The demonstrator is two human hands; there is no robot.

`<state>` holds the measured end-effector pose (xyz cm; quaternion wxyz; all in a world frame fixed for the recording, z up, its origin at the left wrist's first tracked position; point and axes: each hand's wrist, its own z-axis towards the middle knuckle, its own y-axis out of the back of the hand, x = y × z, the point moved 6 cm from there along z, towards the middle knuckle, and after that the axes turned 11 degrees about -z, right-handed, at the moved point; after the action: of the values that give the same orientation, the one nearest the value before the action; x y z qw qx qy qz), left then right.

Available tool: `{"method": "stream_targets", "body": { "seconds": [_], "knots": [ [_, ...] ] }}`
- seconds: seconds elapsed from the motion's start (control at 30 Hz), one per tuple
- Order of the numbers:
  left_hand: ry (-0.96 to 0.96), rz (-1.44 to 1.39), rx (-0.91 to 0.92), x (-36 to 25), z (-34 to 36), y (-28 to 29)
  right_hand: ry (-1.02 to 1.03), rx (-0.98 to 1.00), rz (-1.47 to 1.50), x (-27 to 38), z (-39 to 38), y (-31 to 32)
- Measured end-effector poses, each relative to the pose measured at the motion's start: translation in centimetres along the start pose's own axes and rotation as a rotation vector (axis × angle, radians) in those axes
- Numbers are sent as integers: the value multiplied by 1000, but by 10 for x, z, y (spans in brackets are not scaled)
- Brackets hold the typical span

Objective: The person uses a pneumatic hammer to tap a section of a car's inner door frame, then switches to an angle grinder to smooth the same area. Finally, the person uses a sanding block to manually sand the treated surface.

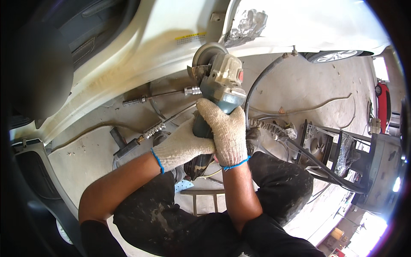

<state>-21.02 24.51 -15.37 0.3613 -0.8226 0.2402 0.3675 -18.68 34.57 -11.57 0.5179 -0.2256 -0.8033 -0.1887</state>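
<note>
Both of my hands wear knitted off-white gloves with blue cuffs and are wrapped round an angle grinder (pixel 224 79). My left hand (pixel 184 145) closes on the grinder's body from the left, while my right hand (pixel 227 130) grips it from the right, its thumb laid across the top. The grinder's head points away from me, with the disc (pixel 206 53) and metal guard at its far left. That disc is at the lower edge of the white car body (pixel 141 68); I cannot tell whether they touch. Just beyond lies a crumpled bare-metal patch (pixel 246 28).
Pulling tools with a black grip (pixel 125 150) lie on the floor beneath the car. A thick cable (pixel 261 77) ends in a clamp by the car's edge. At right stands a machine (pixel 379 171) with cables. An open door (pixel 43 180) is at left; a blurred shape (pixel 43 73) hides the interior.
</note>
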Motion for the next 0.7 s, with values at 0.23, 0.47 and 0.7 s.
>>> {"method": "stream_targets", "body": {
  "seconds": [0.23, 0.47, 0.7],
  "knots": [
    [-3, -95, 8, -3, 1, -5, 26, -23, -2, 6, 1, 2],
    [6, -108, 11, 1, 3, -1, 15, 1, -28, 3, 3, 3],
    [-84, 107, -113, -23, -4, 2, 9, 69, 123, 0, 9, 1]
  ]
}}
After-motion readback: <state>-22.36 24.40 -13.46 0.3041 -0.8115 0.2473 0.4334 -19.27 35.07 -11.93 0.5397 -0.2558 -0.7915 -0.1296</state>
